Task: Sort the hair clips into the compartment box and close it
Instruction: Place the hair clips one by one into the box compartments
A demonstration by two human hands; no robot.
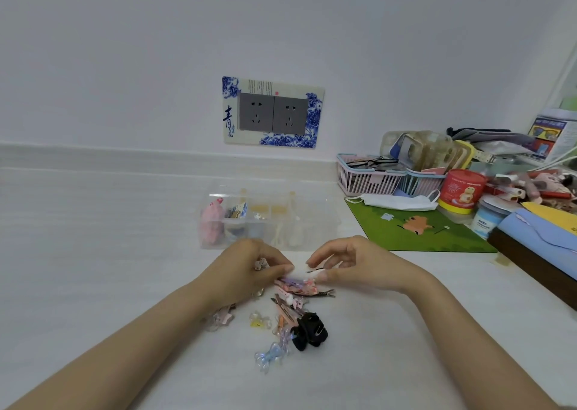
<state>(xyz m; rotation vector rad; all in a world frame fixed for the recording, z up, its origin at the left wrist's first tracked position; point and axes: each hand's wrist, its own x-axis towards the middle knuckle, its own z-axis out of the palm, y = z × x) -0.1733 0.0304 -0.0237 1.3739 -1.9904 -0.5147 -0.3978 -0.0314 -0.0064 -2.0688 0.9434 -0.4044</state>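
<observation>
Loose hair clips (290, 313) litter the tabletop (125, 253) nearest you, a black claw clip (309, 331) among them, so most of the sorting remains. Your left grip (256, 269) curls on a pale clip (261, 264). Your right grip (340, 264) pinches a thin dark pin (313, 271). Beyond, the compartment box (324, 222) stands open, with pink, blue and cream pieces in its left compartments.

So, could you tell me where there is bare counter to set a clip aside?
Bare counter left of the compartment box and the hair clip pile, and in front of the green mat. Crowded far right: baskets, red tub.
</observation>
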